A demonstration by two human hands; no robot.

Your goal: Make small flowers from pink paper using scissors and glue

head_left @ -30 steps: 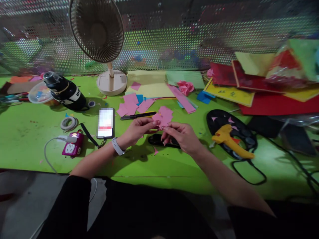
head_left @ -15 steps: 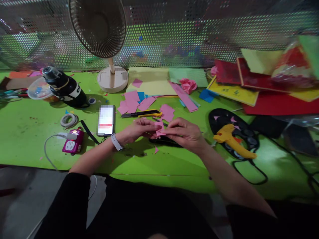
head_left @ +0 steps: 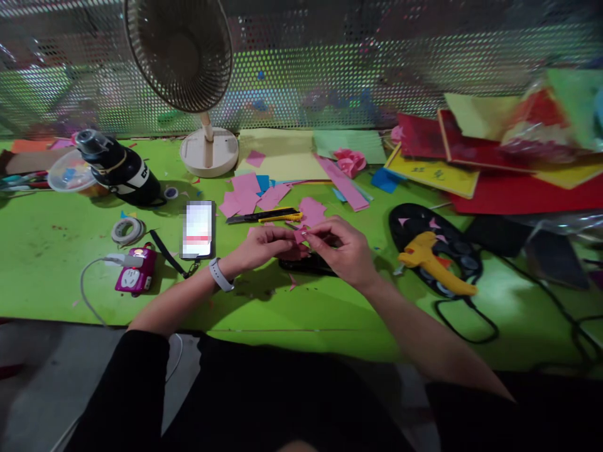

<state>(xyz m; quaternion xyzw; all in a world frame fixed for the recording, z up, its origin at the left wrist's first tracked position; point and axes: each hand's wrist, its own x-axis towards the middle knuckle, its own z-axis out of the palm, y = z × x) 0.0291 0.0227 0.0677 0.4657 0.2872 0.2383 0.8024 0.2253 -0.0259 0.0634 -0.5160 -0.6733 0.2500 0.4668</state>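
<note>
Between my two hands is a small piece of pink paper, pinched at its edges. My left hand, with a pale band at the wrist, holds its left side between thumb and fingers. The thumb and forefinger of my right hand grip its right side. Below the hands lies a dark object, mostly covered by them. Just beyond are a utility knife with a yellow end and several cut pieces of pink paper. A crumpled pink paper flower lies farther back.
A yellow hot glue gun rests on a black tray at right. Left are a phone, a purple power adapter, a tape roll and a black bottle. A fan stands behind; coloured card is piled at back right.
The pink paper has turned and shows less of its face, with my right fingers now higher on it. The whole view has shifted slightly.
</note>
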